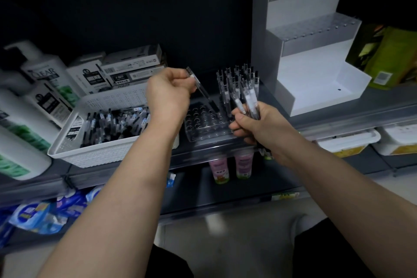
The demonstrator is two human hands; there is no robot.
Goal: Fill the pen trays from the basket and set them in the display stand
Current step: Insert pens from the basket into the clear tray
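Left hand pinching pen, above tray

Clear tray, partly filled with upright pens, between basket and stand

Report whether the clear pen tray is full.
Not full: the tray shows empty holes across its near rows; upright pens stand only toward its far right.

The basket of pens sat on the shelf at my left, the pen tray just beside it. The display stand stood farther right, set back.
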